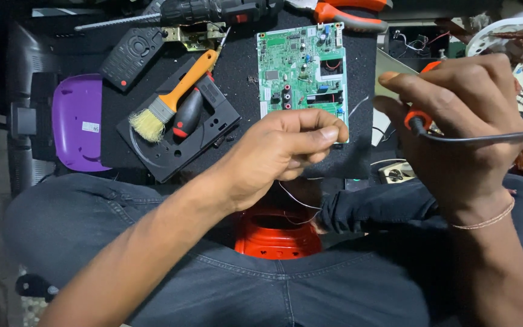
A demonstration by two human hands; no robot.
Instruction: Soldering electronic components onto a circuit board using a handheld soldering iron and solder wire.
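Observation:
A green circuit board (301,66) lies on a black mat (243,85) in front of me. My left hand (286,151) hovers over the board's near edge, fingers pinched on a thin silver solder wire (298,197) that trails down toward my lap. My right hand (455,127) is closed round an orange-handled soldering iron (417,118) with a black cord (485,138) running off to the right. The iron's tip is hidden behind my fingers.
A brush with an orange handle (174,97) and a red-black screwdriver (187,115) rest on a black plastic frame (213,130). A remote (131,57), a purple device (77,121), a drill (213,11), orange pliers (349,15) and a red object (276,236) between my legs surround them.

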